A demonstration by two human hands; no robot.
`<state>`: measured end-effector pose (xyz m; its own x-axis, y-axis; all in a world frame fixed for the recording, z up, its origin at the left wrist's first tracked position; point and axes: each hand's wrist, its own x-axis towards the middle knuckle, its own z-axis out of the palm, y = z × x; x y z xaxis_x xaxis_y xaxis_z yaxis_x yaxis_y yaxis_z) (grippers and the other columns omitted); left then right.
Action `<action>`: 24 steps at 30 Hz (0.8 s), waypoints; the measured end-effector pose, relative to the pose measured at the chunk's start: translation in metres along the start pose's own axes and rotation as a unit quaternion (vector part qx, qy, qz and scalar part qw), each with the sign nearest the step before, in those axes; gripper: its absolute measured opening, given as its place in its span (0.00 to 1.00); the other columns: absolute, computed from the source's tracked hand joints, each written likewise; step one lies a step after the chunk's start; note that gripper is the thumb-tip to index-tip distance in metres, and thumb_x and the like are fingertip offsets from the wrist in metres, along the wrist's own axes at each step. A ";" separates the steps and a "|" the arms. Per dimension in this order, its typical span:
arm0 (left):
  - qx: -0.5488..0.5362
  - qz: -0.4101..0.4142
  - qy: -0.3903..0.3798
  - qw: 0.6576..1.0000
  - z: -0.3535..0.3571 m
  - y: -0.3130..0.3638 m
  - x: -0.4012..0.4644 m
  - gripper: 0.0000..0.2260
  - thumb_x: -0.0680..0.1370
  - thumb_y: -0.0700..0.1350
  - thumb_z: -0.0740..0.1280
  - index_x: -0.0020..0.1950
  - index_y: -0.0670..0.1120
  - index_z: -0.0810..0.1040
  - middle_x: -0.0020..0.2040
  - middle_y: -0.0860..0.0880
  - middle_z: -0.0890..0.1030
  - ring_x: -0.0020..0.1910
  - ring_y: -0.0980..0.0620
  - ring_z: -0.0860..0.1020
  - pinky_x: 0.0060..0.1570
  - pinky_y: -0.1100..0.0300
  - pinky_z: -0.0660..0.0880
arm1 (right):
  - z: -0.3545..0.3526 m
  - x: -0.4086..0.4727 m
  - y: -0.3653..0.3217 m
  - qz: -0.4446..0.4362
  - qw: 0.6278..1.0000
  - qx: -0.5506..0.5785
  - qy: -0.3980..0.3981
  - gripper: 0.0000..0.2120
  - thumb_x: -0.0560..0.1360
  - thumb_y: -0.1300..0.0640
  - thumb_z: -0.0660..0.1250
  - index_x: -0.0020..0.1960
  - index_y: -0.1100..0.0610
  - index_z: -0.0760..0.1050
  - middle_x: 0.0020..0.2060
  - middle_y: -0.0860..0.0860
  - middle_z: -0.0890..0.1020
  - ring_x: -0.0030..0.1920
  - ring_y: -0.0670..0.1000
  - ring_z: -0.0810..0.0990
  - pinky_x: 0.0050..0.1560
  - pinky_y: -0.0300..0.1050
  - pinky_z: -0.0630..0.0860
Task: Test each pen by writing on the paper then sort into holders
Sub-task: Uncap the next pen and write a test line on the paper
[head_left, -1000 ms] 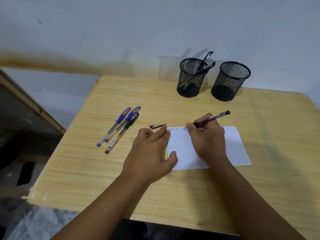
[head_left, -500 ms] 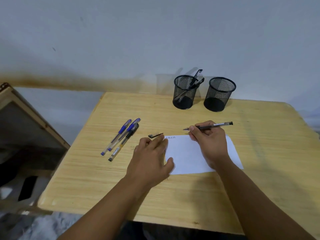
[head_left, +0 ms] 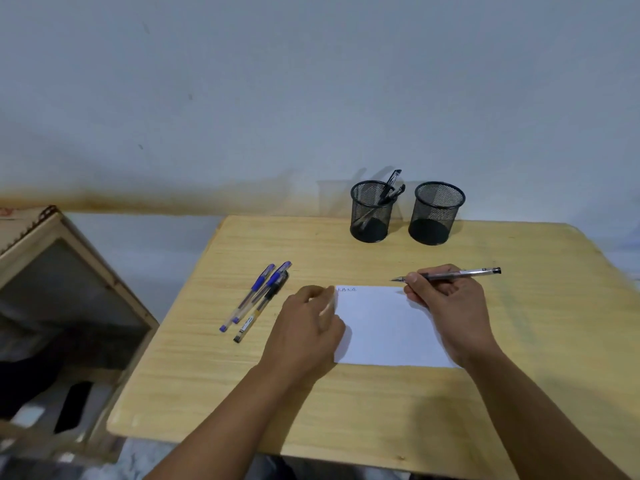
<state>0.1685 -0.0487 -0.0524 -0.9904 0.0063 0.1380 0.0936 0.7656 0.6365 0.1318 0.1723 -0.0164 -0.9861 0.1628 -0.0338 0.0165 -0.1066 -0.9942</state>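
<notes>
A white paper lies on the wooden table, with small scribbles at its top left corner. My right hand grips an uncapped black pen just above the paper's top right corner, tip pointing left. My left hand is at the paper's left edge, blurred, fingers bent over the spot where the small black cap lay; the cap is hidden. Three capped pens, two blue and one black, lie to the left. Two black mesh holders stand at the back: the left holder has pens in it, the right holder looks empty.
A wooden-framed panel leans beside the table's left edge, with dark clutter on the floor below it. The wall runs right behind the holders.
My right hand lifted the pen off the paper and drew it to the right. My left hand shifted up over the loose cap. The camera tilted up.
</notes>
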 end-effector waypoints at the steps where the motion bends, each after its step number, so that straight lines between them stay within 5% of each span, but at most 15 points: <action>1: -0.015 -0.012 0.019 1.000 -0.001 -0.001 0.002 0.21 0.76 0.50 0.62 0.70 0.51 0.75 0.64 0.58 0.73 0.62 0.58 0.72 0.55 0.64 0.69 | 0.000 -0.002 0.000 0.002 1.000 -0.001 -0.002 0.04 0.74 0.63 0.73 0.47 0.63 0.80 0.39 0.58 0.86 0.45 0.56 0.86 0.47 0.41 0.82; 5: -0.002 -0.065 0.059 0.996 -0.005 -0.011 0.017 0.13 0.73 0.49 0.60 0.52 0.48 0.79 0.50 0.58 0.75 0.51 0.54 0.77 0.46 0.56 0.77 | -0.001 -0.011 -0.003 0.000 1.000 -0.008 -0.013 0.05 0.74 0.62 0.74 0.47 0.63 0.80 0.39 0.57 0.87 0.44 0.56 0.87 0.47 0.42 0.82; 8: 0.048 -0.077 0.035 0.995 -0.010 -0.011 0.030 0.07 0.73 0.46 0.60 0.36 0.49 0.73 0.42 0.53 0.75 0.42 0.50 0.76 0.35 0.55 0.72 | 0.000 -0.017 -0.005 -0.001 1.000 -0.019 -0.020 0.05 0.74 0.62 0.74 0.47 0.62 0.80 0.38 0.55 0.87 0.44 0.56 0.87 0.50 0.48 0.82; 11: 0.115 -0.083 0.022 0.990 -0.013 -0.011 0.040 0.08 0.78 0.46 0.62 0.44 0.50 0.81 0.47 0.52 0.76 0.42 0.53 0.76 0.36 0.59 0.67 | 0.000 -0.023 -0.009 0.001 0.999 -0.021 -0.025 0.04 0.74 0.61 0.74 0.46 0.61 0.80 0.38 0.55 0.87 0.44 0.56 0.87 0.52 0.52 0.81; 14: 0.124 -0.097 0.032 0.987 -0.017 -0.010 0.044 0.08 0.79 0.48 0.63 0.52 0.52 0.82 0.45 0.55 0.81 0.40 0.56 0.78 0.36 0.58 0.73 | -0.001 -0.027 -0.013 0.001 1.000 -0.013 -0.025 0.04 0.73 0.61 0.74 0.45 0.61 0.80 0.38 0.56 0.87 0.44 0.56 0.87 0.53 0.53 0.82; 20: -0.022 -0.047 0.077 0.996 -0.026 0.019 0.032 0.05 0.78 0.46 0.70 0.51 0.56 0.82 0.42 0.61 0.82 0.38 0.63 0.78 0.36 0.67 0.70 | -0.003 -0.027 -0.030 -0.029 0.999 0.004 -0.016 0.05 0.72 0.63 0.74 0.46 0.63 0.81 0.38 0.56 0.87 0.41 0.54 0.87 0.41 0.37 0.81; 24: -0.096 0.003 0.073 0.993 -0.027 0.045 0.020 0.06 0.76 0.44 0.72 0.50 0.55 0.84 0.41 0.63 0.83 0.41 0.65 0.79 0.38 0.73 0.70 | 0.000 -0.026 -0.036 -0.051 0.998 0.001 -0.028 0.04 0.72 0.64 0.74 0.46 0.62 0.81 0.37 0.55 0.87 0.39 0.51 0.86 0.42 0.37 0.81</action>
<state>0.1559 -0.0317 -0.0003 -0.9657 -0.0943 0.2418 0.1305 0.6290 0.7663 0.1564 0.1715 0.0202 -0.9904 0.1172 0.0739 -0.0851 -0.0938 -0.9920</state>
